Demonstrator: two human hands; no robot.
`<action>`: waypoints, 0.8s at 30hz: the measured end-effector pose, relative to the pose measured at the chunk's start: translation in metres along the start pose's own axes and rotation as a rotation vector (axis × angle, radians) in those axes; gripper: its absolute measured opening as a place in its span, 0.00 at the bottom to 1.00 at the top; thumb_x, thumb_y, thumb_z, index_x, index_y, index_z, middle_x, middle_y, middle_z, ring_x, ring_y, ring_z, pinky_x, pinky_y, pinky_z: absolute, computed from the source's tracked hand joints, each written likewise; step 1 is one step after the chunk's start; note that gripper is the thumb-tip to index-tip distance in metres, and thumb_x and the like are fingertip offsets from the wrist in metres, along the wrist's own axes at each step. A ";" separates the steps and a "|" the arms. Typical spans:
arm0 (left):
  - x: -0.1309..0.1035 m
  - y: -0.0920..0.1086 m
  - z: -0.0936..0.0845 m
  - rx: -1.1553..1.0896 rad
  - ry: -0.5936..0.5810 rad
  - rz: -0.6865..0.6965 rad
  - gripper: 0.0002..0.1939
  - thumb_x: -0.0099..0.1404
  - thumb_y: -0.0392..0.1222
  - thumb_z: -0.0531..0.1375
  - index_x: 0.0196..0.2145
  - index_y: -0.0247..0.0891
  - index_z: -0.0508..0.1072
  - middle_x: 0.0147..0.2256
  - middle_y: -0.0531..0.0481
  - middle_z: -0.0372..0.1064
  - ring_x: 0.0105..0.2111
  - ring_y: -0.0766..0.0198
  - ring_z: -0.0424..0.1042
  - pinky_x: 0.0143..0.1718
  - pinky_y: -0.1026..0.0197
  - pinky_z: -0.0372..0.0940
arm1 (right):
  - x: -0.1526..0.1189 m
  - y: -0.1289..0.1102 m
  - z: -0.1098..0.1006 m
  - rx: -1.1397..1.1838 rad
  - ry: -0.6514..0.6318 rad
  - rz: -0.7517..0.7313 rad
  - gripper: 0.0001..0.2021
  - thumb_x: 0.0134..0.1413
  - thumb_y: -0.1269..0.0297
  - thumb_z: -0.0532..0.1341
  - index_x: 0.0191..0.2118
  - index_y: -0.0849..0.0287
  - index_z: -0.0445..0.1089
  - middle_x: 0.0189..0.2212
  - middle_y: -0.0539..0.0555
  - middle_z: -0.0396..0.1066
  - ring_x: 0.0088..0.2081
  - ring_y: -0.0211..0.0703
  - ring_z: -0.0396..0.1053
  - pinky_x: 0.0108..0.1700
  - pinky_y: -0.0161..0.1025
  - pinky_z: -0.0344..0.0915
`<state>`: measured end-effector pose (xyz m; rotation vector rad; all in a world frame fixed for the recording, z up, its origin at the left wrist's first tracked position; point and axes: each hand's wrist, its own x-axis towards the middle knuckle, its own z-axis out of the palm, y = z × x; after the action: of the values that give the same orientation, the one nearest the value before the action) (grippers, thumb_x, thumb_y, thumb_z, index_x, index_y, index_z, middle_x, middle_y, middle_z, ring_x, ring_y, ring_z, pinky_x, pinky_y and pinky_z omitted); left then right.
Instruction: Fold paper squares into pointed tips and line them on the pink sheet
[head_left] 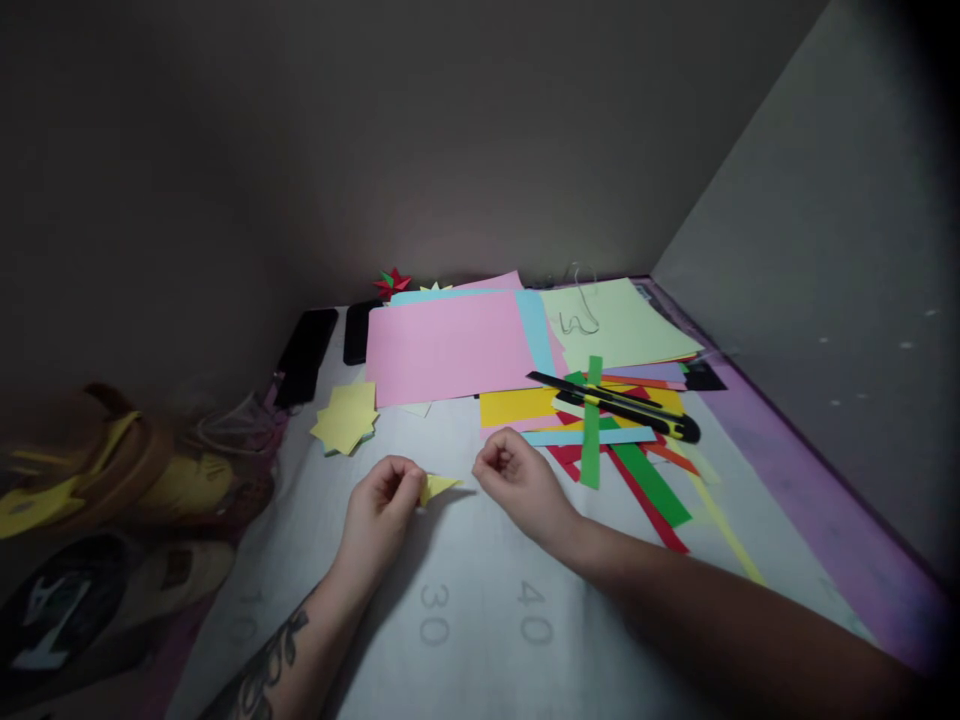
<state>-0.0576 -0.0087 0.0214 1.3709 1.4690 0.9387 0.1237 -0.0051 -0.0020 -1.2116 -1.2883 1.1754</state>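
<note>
My left hand [386, 505] pinches a small folded yellow paper [439, 488], whose pointed end sticks out to the right. Facing it across a short gap, my right hand [517, 480] has its thumb and fingertips pressed together; whether anything small is between them cannot be made out. Beyond my left hand lies a stack of yellow star-like papers [347, 417]. Colored paper strips [645, 480] are heaped beyond and right of my right hand, with a black and yellow cutter [615, 405] on top.
Pink sheets [450, 345], a light green sheet [619, 320] and a wire piece [581, 315] lie at the back. Two dark phones [307, 345] [360, 333] are at the back left, near a red paper star [392, 283]. Containers [187, 485] stand at the left edge.
</note>
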 end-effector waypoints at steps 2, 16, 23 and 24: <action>-0.003 0.001 0.003 0.034 -0.055 0.000 0.10 0.60 0.45 0.59 0.25 0.36 0.70 0.21 0.55 0.65 0.23 0.68 0.63 0.25 0.67 0.57 | -0.002 -0.001 0.002 0.012 -0.024 -0.018 0.06 0.50 0.69 0.59 0.34 0.55 0.60 0.29 0.47 0.64 0.30 0.36 0.65 0.33 0.34 0.63; -0.004 -0.001 0.006 0.066 -0.138 -0.026 0.09 0.56 0.41 0.59 0.34 0.36 0.75 0.23 0.54 0.70 0.23 0.66 0.65 0.25 0.66 0.59 | -0.009 -0.002 0.008 -0.069 -0.118 0.068 0.06 0.50 0.70 0.58 0.32 0.55 0.58 0.25 0.43 0.62 0.25 0.34 0.62 0.28 0.33 0.61; 0.001 -0.003 -0.003 0.092 -0.040 -0.034 0.12 0.57 0.45 0.59 0.36 0.36 0.73 0.21 0.56 0.66 0.21 0.66 0.64 0.24 0.65 0.58 | -0.005 0.000 0.005 0.035 -0.066 0.094 0.06 0.50 0.69 0.58 0.30 0.55 0.56 0.23 0.43 0.60 0.23 0.33 0.61 0.24 0.31 0.58; 0.001 -0.002 -0.003 0.067 -0.028 -0.032 0.13 0.57 0.46 0.59 0.37 0.35 0.73 0.21 0.56 0.66 0.22 0.66 0.64 0.25 0.66 0.59 | -0.004 0.000 0.005 0.053 -0.045 0.091 0.07 0.50 0.69 0.58 0.30 0.55 0.56 0.23 0.43 0.58 0.23 0.33 0.60 0.24 0.31 0.57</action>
<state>-0.0612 -0.0077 0.0202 1.3993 1.5091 0.8539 0.1189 -0.0092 -0.0029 -1.2218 -1.2392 1.3007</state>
